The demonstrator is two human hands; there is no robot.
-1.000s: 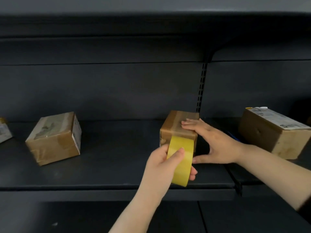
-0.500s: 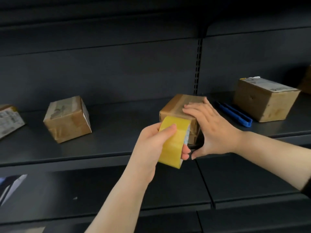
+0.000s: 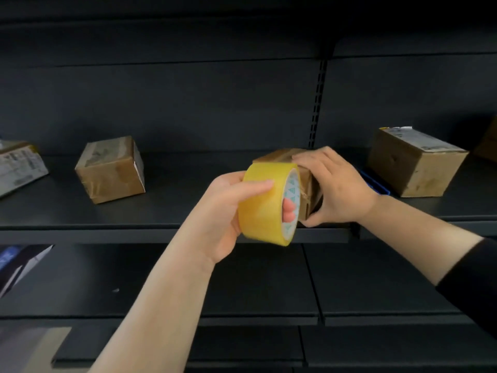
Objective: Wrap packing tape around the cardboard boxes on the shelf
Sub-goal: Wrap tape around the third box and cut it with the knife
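A small cardboard box point(image 3: 279, 157) stands near the front edge of the dark shelf point(image 3: 174, 227), mostly hidden by my hands and the tape. My right hand point(image 3: 333, 187) grips it, fingers over its top and thumb under its near right corner. My left hand point(image 3: 228, 211) holds a yellow roll of packing tape point(image 3: 266, 203) right in front of the box, thumb on the outer face and fingers through the core. Whether a strip runs from the roll to the box I cannot tell.
Another taped cardboard box point(image 3: 111, 169) sits to the left on the same shelf, a labelled one point(image 3: 18, 168) at the far left edge. A larger box point(image 3: 414, 162) stands to the right, with a blue tool point(image 3: 376, 184) lying beside it. A lower shelf point(image 3: 242, 292) lies below.
My view has tilted down, so the shelf sits higher in frame. The roll has turned in my left hand, its core now showing. My right hand stays on the box.
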